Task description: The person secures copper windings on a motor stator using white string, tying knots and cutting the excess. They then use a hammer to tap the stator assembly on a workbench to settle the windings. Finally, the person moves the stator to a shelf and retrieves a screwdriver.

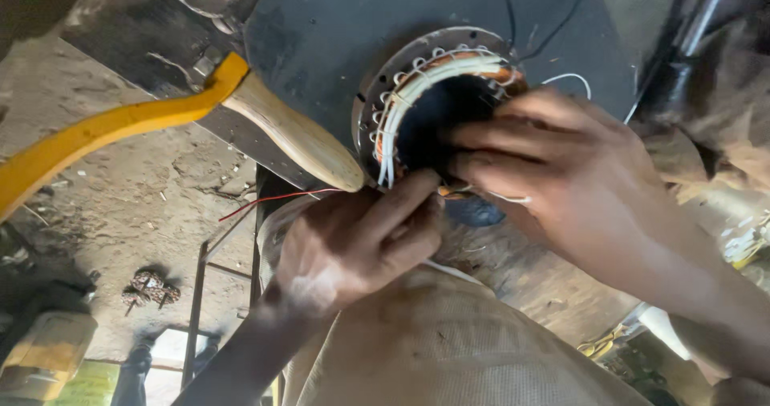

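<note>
The motor stator (437,105), a round metal ring wound with copper coils and white lacing, sits on a dark metal plate (321,29) at the upper middle of the view. The right hand (553,169) comes in from four o'clock, and its fingers (481,137) curl over the ring's rim at three o'clock into the dark bore, pinching the winding there. The left hand (353,241) rises from seven o'clock; its fingers (409,193) press up against the ring's lower edge at six o'clock, closed around thin wire ends, though what exactly they grip is hidden. A thin red wire (273,199) trails off toward nine o'clock from that hand.

A wooden handle (301,137) with a yellow curved piece (104,129) lies just beside the stator at nine o'clock, its rounded end nearly touching the ring. Below is a dusty earth floor (136,205). A beige cloth (433,342) covers the person's lap beneath both forearms.
</note>
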